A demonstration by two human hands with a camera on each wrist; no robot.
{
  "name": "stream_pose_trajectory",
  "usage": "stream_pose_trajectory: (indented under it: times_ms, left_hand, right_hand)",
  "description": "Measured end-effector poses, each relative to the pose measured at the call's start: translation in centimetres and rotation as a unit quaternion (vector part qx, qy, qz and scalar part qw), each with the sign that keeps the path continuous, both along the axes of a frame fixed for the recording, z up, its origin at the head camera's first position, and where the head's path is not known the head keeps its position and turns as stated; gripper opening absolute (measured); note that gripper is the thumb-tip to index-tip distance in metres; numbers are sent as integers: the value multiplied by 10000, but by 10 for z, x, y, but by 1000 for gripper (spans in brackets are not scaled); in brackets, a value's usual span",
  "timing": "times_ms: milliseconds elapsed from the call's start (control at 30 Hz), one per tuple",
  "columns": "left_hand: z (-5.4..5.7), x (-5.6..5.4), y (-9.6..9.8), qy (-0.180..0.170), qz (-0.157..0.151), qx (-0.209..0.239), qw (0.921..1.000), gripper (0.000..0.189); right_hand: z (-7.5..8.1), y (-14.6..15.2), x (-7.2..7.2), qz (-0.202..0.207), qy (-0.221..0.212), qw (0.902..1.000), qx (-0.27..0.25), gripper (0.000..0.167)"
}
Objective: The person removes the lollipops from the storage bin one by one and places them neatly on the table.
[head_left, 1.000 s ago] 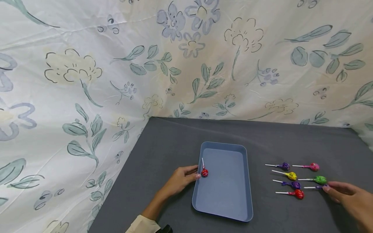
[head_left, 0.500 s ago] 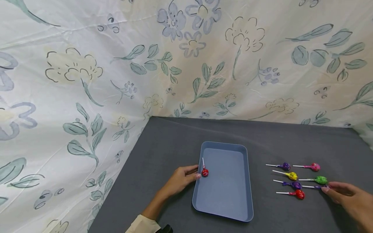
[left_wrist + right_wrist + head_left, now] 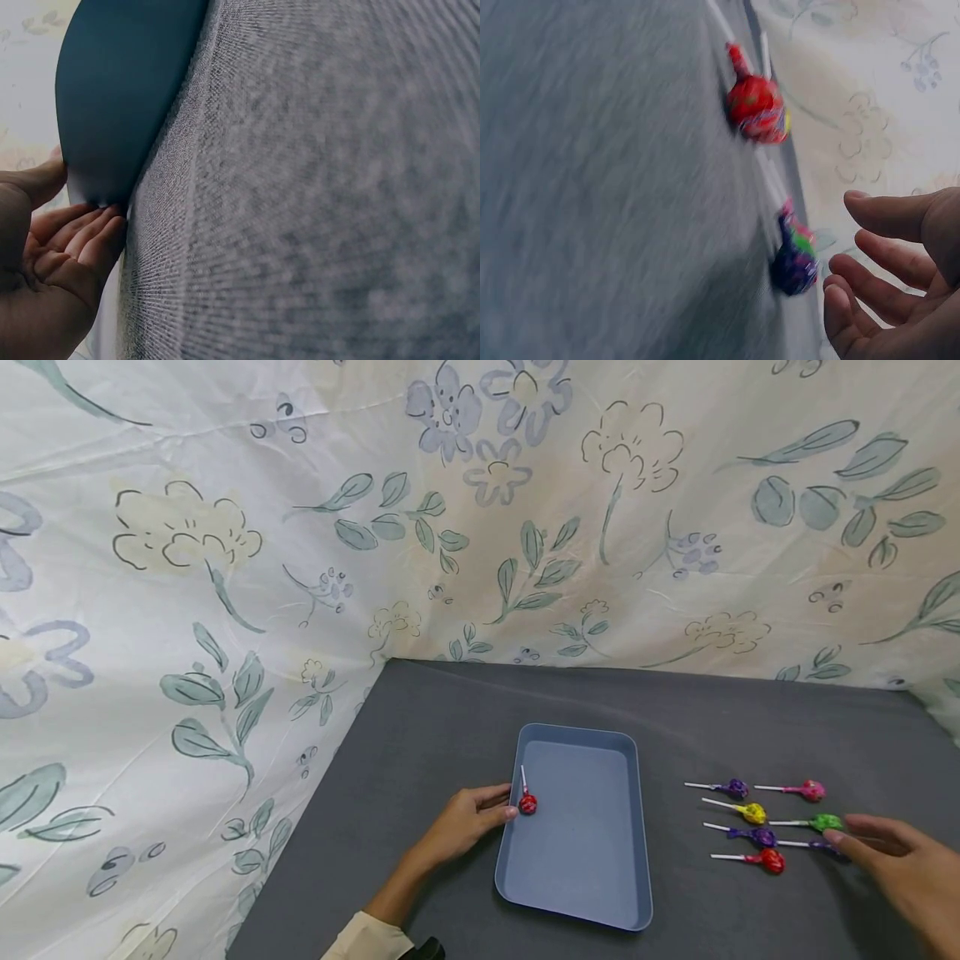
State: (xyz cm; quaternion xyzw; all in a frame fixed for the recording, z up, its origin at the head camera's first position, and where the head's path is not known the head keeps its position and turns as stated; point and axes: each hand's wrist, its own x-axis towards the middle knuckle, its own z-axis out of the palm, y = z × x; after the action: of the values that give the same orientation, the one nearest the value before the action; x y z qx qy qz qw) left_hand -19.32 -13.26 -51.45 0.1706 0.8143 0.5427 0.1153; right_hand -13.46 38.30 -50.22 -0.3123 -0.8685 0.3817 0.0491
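Observation:
My left hand (image 3: 468, 822) grips the left rim of a blue-grey rectangular tray (image 3: 573, 920). The left wrist view shows the thumb at the rim and the fingertips against the tray's outer wall (image 3: 127, 90). Inside the tray by that rim lies a red lollipop (image 3: 528, 804). At the right, my right hand (image 3: 896, 860) hovers with parted fingers just beside a dark purple lollipop (image 3: 795, 262), which lies on the cloth. The thumb covers part of its head in the head view. Close by are a green lollipop (image 3: 827, 822) and another red lollipop (image 3: 770, 860).
Also in this group lie a yellow lollipop (image 3: 753, 812), a pink lollipop (image 3: 812, 790) and two more purple ones, all with sticks pointing left. Dark grey cloth (image 3: 435, 718) covers the table. A floral curtain (image 3: 525, 593) hangs behind and at the left.
My right hand has let go of the dark purple lollipop, after shifting it slightly left, and its fingers have spread and lifted. The left hand and the tray have stayed in place.

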Motion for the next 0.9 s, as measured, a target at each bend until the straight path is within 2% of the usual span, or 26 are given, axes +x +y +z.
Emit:
stream_pose_trajectory:
  times_ms: [167,333,533,767,900]
  left_hand:
    - [2,2,-1,-15,-8,86,10000,50]
    - [1,1,-2,-12,-12,56,10000,50]
    - [-2,2,-3,-14,-39,-31,10000,52]
    - [-1,2,-5,-61,-21,-91,9999,53]
    - [-1,2,-6,-23,-42,-35,10000,52]
  right_hand:
    - [12,-16,0,175,103,9998,44,64]
    - [29,-35,0,658,224,9974,164,65]
    - [46,-54,-1,1022,344,9938,275,75]
    - [54,-75,-4,1231,344,9917,-128,82]
    - [60,-85,-4,1558,375,9868,-244,82]
